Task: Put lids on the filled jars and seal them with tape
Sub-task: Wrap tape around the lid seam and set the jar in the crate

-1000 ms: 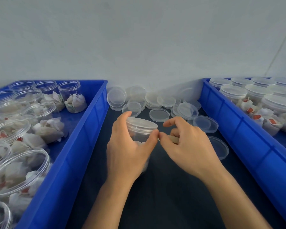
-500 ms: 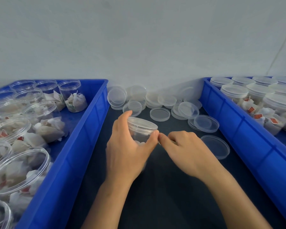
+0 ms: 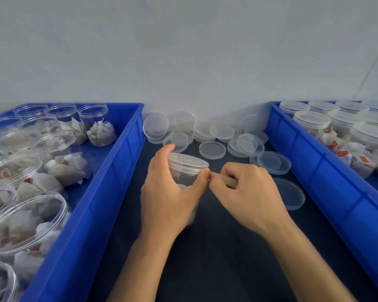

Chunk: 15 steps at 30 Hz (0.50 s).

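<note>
A clear plastic jar [image 3: 184, 171] with a lid on it stands on the dark table between the two bins. My left hand [image 3: 168, 195] grips the jar around its side, thumb tip at the lid's right edge. My right hand [image 3: 247, 192] sits just right of the jar and holds a small tan roll of tape [image 3: 230, 182] in its curled fingers. Its fingertips pinch the tape end right at my left thumb, by the lid's seam.
A blue bin [image 3: 109, 192] on the left holds several open filled jars [image 3: 52, 149]. A blue bin [image 3: 327, 177] on the right holds several lidded jars [image 3: 312, 120]. Several loose clear lids [image 3: 212, 150] lie along the wall, one lid [image 3: 289, 194] beside my right hand.
My right hand has curled tighter and moved slightly right with the tape roll. My left hand keeps hold of the jar in the same spot.
</note>
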Each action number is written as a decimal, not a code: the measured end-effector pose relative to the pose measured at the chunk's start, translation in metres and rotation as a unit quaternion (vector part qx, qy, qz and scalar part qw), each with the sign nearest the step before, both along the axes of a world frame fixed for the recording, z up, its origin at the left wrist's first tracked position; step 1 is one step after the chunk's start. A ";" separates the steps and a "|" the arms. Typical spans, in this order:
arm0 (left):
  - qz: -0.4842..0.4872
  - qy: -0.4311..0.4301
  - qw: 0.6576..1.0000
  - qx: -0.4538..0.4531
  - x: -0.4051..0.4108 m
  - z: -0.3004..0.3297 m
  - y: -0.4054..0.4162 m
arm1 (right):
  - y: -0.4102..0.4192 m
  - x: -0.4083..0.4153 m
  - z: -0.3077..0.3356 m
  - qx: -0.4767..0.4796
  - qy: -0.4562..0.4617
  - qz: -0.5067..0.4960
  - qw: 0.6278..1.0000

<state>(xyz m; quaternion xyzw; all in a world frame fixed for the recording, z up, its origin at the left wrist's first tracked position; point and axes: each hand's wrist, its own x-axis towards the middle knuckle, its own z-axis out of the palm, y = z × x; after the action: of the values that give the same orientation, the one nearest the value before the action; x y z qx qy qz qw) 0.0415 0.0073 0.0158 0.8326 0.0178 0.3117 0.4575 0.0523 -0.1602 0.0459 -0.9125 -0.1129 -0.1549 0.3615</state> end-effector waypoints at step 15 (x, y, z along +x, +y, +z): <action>0.090 -0.010 0.993 0.081 -0.001 0.004 -0.004 | 0.002 0.008 -0.006 -0.012 0.009 -0.067 0.998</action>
<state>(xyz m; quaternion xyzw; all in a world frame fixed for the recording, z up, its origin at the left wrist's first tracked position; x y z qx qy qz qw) 0.0404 0.0034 0.0202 0.8588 0.0629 0.3601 0.3589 0.0605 -0.1583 0.0395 -0.9234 -0.0501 -0.1697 0.3406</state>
